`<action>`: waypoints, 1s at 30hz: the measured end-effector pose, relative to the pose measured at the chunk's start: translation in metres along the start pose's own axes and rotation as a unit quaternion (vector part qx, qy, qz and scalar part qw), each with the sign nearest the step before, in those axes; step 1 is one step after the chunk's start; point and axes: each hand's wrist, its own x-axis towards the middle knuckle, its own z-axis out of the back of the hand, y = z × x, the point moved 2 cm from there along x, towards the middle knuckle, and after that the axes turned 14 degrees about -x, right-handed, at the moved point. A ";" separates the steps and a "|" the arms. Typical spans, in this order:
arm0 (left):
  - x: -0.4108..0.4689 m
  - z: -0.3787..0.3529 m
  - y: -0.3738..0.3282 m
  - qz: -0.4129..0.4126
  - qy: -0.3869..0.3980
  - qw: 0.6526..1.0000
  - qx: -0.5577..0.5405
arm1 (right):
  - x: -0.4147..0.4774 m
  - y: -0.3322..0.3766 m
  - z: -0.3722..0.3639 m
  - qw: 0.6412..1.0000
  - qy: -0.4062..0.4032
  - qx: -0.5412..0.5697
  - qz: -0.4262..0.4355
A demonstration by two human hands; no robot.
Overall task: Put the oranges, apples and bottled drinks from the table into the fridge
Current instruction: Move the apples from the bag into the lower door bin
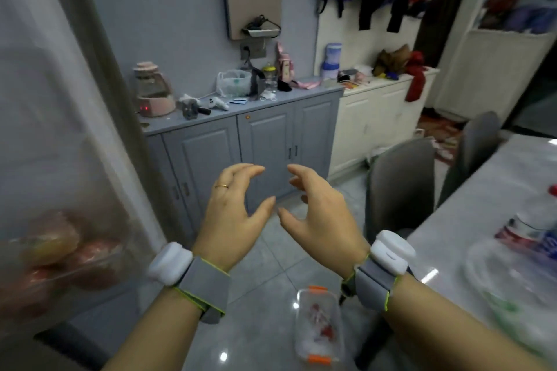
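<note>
Table (494, 190) right holds bottle (530, 224); both hands' (232, 217) grips empty.

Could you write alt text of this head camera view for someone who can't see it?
A person's empty left hand and right hand hover open over a tiled floor, between red and yellow fruit blurred at left and a table with bottled drinks at right. Cluttered grey cabinets stand behind.

Your bare forearms, grey wristbands (202, 285) edged in yellow-green, white pods (169, 263) at ten o'clock and two o'clock, gold ring (221, 186) on your left hand (233, 214)
</note>
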 end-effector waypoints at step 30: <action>-0.102 -0.531 -0.225 -0.065 0.436 0.872 -0.214 | -0.307 -0.377 0.250 0.865 -0.105 -0.189 -0.454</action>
